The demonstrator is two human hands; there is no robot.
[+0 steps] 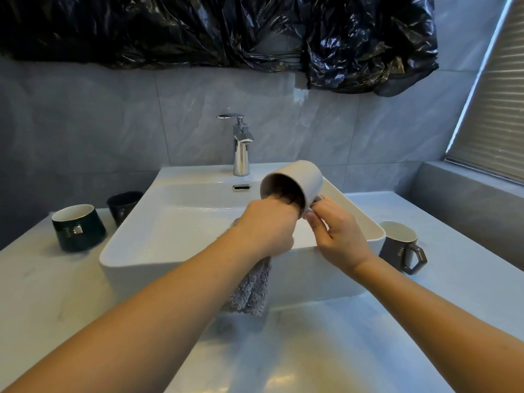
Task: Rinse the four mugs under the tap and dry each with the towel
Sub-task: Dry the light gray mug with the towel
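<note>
Above the white basin's (136, 251) right rim, the pale grey ceramic mug (297, 180) lies tilted, mouth toward the left hand (269, 225). That hand's fingers, curled round the grey fluffy towel (251, 290), are inside it; the right hand (337, 236) pinches the handle.

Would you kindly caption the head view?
Left hand pushes grey towel inside tilted white mug, right hand gripping its handle.

Towel-stuffed mug (300, 177) over sink (147, 251)
</note>
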